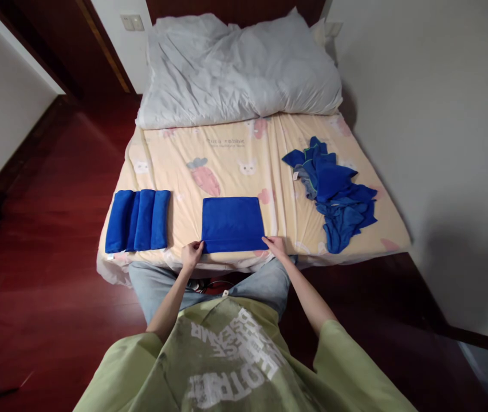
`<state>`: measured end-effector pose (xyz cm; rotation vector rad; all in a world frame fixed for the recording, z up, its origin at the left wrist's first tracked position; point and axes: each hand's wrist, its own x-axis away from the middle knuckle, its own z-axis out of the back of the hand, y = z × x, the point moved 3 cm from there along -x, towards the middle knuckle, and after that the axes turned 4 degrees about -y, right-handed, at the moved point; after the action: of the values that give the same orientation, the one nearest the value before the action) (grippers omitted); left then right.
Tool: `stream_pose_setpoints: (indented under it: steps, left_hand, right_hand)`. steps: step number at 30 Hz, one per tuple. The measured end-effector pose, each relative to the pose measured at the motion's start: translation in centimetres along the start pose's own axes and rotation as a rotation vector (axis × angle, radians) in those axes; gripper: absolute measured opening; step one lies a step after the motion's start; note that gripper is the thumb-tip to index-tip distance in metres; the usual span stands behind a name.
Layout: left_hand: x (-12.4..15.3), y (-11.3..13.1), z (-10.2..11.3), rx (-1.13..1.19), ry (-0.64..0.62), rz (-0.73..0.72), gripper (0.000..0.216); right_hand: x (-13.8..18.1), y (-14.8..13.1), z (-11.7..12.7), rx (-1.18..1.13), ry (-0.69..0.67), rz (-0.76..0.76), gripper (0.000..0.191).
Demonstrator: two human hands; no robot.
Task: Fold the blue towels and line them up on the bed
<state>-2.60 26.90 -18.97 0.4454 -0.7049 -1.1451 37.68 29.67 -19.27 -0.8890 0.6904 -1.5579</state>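
Observation:
A blue towel (232, 222) lies flat on the bed in front of me, with a folded strip along its near side. My left hand (192, 254) pinches its near left corner. At the near right corner, the fingers of my right hand (275, 246) are closed on the cloth. To the left sit several rolled or folded blue towels (139, 221) side by side, a white tag showing at their near edge. A loose, crumpled heap of blue towels (332, 186) lies on the right; its separate pieces overlap and are partly hidden.
The bed (235, 166) has a pale yellow sheet printed with rabbits and carrots. A grey-white quilt (244, 71) is bunched at the headboard. A white wall (441, 143) stands along the right side, and dark red flooring (50, 229) runs on the left.

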Motion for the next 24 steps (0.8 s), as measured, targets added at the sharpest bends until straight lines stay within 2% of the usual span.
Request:
stream_pose_setpoints:
  steps: [5, 10, 18, 21, 24]
  left_hand:
    - [0.6, 0.9, 0.1, -0.057, 0.03, 0.023, 0.033]
    - [1.2, 1.9, 0.6, -0.119, 0.03, 0.006, 0.033]
    - [1.1, 1.6, -0.1, -0.147, 0.053, 0.009, 0.031]
    - [1.2, 1.4, -0.3, -0.202, 0.098, -0.085, 0.025]
    - [1.3, 1.7, -0.2, -0.29, 0.157, -0.297, 0.02]
  right_hand:
    - [0.3, -0.2, -0.3, 0.023, 0.056, -0.001, 0.063]
    - [0.8, 0.1, -0.9, 0.128, 0.15, -0.055, 0.051]
    - [0.9, 0.4, -0.9, 0.219, 0.159, -0.11, 0.036]
    - [1.5, 0.0, -1.0, 0.276, 0.185, -0.076, 0.028]
    - [2.2, -0.9, -1.4, 0.406, 0.183, 0.104, 0.022]
